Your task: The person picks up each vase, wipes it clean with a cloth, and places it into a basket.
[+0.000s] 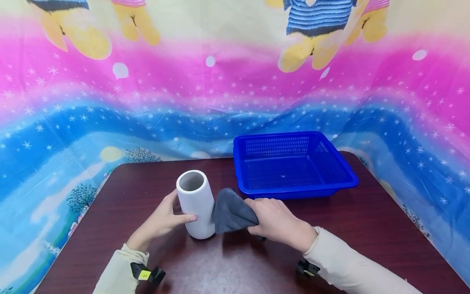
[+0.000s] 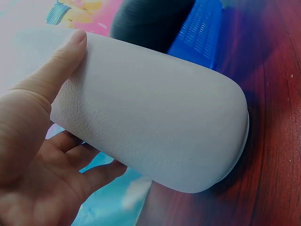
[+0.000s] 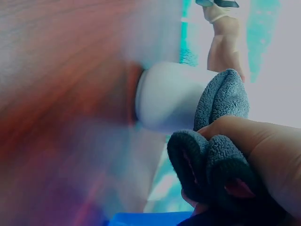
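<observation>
A white vase (image 1: 200, 208) with a wide round mouth stands near the middle of the table. My left hand (image 1: 163, 220) grips it from the left, thumb across the front; the left wrist view shows the fingers behind the vase (image 2: 160, 108). On the other side, my right hand (image 1: 277, 222) holds a bunched dark grey cloth (image 1: 233, 212). The cloth reaches the vase's right side and seems to touch it. In the right wrist view the fuzzy cloth (image 3: 223, 101) is folded in the fingers, in front of the vase (image 3: 169, 96).
A blue plastic basket (image 1: 293, 192) with perforated walls stands at the back right of the dark wooden table (image 1: 227, 269). Behind the table hangs a colourful printed curtain (image 1: 205, 94). Black wrist devices (image 1: 147, 274) sit at both cuffs.
</observation>
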`<state>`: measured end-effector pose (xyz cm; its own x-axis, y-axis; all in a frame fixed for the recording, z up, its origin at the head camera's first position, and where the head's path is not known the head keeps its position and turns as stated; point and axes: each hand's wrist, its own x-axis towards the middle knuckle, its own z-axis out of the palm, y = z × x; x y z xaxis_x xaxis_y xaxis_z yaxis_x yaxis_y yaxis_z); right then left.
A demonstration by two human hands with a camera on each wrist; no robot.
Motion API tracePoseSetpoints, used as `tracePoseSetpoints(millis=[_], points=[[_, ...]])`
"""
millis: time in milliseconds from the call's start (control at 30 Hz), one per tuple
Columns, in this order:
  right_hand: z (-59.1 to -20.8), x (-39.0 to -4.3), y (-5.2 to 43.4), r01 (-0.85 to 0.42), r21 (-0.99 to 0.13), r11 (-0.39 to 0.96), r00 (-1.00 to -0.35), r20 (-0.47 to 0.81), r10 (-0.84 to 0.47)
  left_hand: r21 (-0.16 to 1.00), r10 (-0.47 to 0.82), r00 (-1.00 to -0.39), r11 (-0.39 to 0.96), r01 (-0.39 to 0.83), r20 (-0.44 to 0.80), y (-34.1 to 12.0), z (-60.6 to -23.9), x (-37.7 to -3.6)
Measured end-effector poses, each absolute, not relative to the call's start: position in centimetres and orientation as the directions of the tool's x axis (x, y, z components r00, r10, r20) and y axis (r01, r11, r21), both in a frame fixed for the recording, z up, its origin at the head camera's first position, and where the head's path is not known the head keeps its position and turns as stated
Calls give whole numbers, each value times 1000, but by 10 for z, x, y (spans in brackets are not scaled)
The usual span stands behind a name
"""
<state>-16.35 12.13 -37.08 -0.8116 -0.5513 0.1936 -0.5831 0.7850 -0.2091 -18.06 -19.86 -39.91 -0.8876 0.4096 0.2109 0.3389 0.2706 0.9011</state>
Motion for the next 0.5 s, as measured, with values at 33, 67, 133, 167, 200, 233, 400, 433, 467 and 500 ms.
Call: tracePoseSetpoints(millis=[33, 67, 133, 167, 200, 233, 400, 433, 467, 500], points=[[-368, -164, 121, -580, -211, 787, -814, 197, -546, 900, 408, -887, 272, 342, 213, -199, -399, -181], [-365, -164, 122, -577, -217, 788, -816, 198, -543, 898, 408, -887, 274, 344, 215, -199, -399, -181], [-360, -164, 122, -572, -222, 790, -819, 203, -536, 895, 408, -887, 280, 348, 218, -199, -399, -181], [-357, -164, 121, -571, -223, 790, -820, 206, -534, 893, 408, -887, 282, 350, 219, -199, -400, -181], [-354, -164, 121, -570, -227, 790, -821, 208, -532, 892, 407, -886, 283, 352, 220, -199, -400, -181], [-352, -164, 121, -569, -228, 790, -821, 211, -530, 892, 408, -886, 284, 352, 220, -199, -400, -181], [-342, -164, 121, -569, -226, 791, -820, 235, -522, 892, 411, -884, 279, 357, 225, -199, -402, -183], [-340, -164, 121, -570, -223, 791, -818, 241, -522, 892, 412, -883, 278, 358, 226, -199, -402, -183], [-339, -164, 120, -573, -221, 789, -816, 249, -522, 892, 413, -882, 276, 359, 227, -199, -403, -183], [-337, -164, 120, -575, -219, 788, -813, 256, -523, 891, 415, -881, 275, 360, 228, -199, -403, -183]])
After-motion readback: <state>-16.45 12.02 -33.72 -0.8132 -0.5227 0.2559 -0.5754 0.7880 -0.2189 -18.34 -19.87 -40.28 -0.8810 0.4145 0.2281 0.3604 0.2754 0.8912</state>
